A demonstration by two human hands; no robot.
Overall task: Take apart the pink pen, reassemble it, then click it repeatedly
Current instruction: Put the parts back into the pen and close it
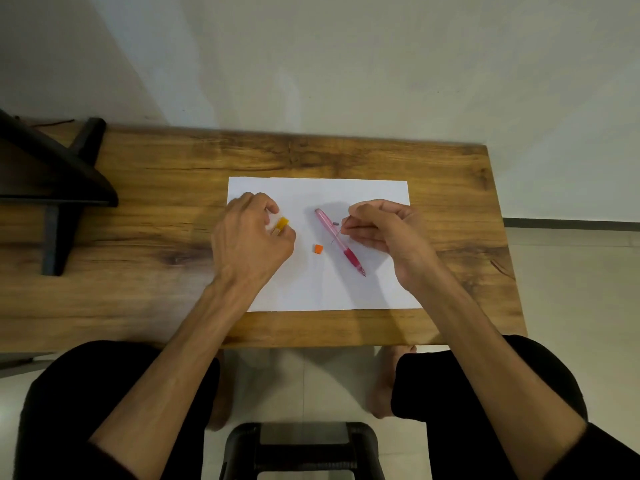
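Although the pink pen (339,241) lies on the sheet of paper (318,292) with its barrel and grip joined, it is not whole: small parts sit loose around it, so the task is judged to be in the dismantled stage or early in reassembly. The pen rests diagonally at the sheet's centre, its open end toward 11 o'clock and its tip toward 5 o'clock. An orange piece (318,249) lies just beside the barrel at its 9 o'clock side, and a small dark piece (336,223), possibly a spring or sleeve, lies near the barrel at 1 o'clock. The left hand (251,237) is closed on a yellow-orange part (282,224), pinched between thumb and fingertips, at 9 o'clock of the pen. The right hand (384,233) is pinched shut on a thin rod (337,235), probably the refill, whose free end crosses the barrel. Neither hand touches the other. Still to do, by this evidence: seat the refill, refit the loose parts, then the clicking. The wooden tabletop (138,271) carries the sheet.
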